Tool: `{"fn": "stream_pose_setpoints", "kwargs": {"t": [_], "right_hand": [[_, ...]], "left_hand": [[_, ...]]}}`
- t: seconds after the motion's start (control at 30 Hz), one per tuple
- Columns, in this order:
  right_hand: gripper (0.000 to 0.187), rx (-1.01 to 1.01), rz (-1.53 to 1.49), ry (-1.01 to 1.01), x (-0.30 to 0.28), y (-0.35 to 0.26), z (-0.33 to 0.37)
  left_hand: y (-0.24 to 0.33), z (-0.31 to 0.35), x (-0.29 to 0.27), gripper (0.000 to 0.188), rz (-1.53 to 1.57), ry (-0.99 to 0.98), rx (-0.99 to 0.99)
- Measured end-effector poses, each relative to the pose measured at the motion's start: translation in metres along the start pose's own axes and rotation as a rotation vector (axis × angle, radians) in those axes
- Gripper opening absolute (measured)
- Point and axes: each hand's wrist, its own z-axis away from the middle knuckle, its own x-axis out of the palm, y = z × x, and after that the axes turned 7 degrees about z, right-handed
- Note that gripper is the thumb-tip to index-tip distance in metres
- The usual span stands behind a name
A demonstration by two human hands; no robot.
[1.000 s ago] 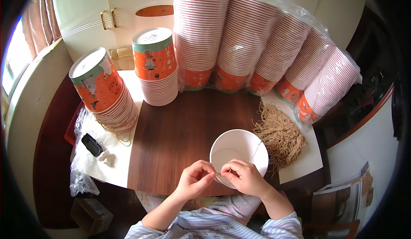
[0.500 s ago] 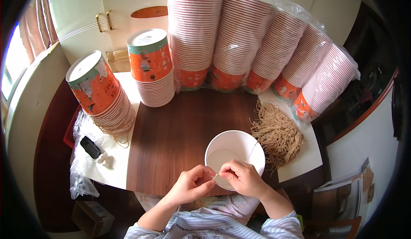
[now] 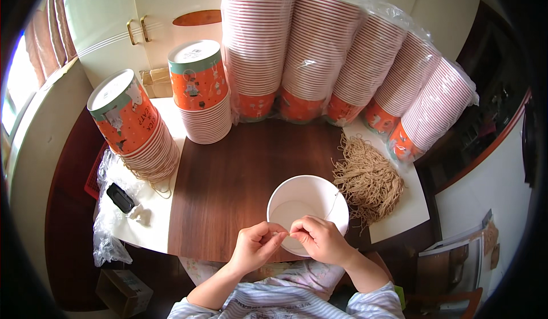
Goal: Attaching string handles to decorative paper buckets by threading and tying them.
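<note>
A white-lined paper bucket stands upright at the table's near edge, its mouth facing up. Over its front rim, my left hand and my right hand meet fingertip to fingertip, both closed in a pinch. Between them is the end of a thin tan cord, mostly hidden by the fingers now. Another stretch of cord shows against the bucket's inner right wall, near the rim. Just right of the bucket lies a heap of tan cords.
Two stacks of orange-and-green buckets, one at the left and one farther back, stand upside down. Several plastic-wrapped bucket stacks line the back. Clear plastic wrap and a small black tray lie at the left.
The bucket has shifted slightly left. My fingertips have drawn closer together, covering the cord end that showed between them before.
</note>
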Motion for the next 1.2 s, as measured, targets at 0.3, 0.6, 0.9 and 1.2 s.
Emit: {"fn": "stream_pose_setpoints", "kwargs": {"t": [0.3,0.6,0.9,1.2], "right_hand": [[0.008,-0.038,-0.015,-0.052,-0.001,0.002,-0.001],[0.024,-0.192,0.390,0.097,0.006,-0.025,0.015],[0.010,-0.254,0.833,0.254,0.066,-0.017,0.059],[0.007,-0.294,0.742,0.350,0.076,0.011,0.062]], "left_hand": [[-0.008,0.002,0.001,0.002,0.005,0.058,0.069],[-0.026,0.020,-0.006,0.013,0.008,0.194,0.338],[-0.049,0.061,-0.005,0.011,0.577,0.066,-0.221],[-0.065,0.049,0.008,0.009,0.518,0.125,-0.108]]}}
